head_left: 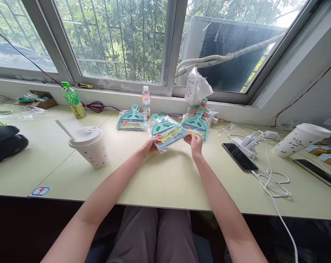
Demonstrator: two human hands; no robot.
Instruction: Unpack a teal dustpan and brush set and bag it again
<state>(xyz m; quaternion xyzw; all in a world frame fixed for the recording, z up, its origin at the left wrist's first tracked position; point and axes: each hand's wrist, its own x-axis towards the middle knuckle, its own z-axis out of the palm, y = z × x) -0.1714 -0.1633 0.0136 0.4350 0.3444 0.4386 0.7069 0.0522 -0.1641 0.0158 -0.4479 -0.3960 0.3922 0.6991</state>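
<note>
A mint-green dustpan and brush set (168, 130) in a clear plastic wrapper is held just above the table, tilted, with its handle pointing away from me. My left hand (151, 145) grips its lower left corner, fingers closed on the wrapper. At the lower right corner, my right hand (195, 143) pinches the other edge. Behind it to the left lies another wrapped dustpan set (132, 119). To the right rests a pile of wrapped dustpan sets (197, 122), green ones in front and a reddish one behind.
A lidded paper cup (92, 148) with a straw stands at left, near a green-capped bottle (73, 100). Beyond the sets are a clear bottle (146, 102) and a tissue pack (194, 87). At right lie a phone (239, 156), white cables (272, 179) and another cup (299, 140).
</note>
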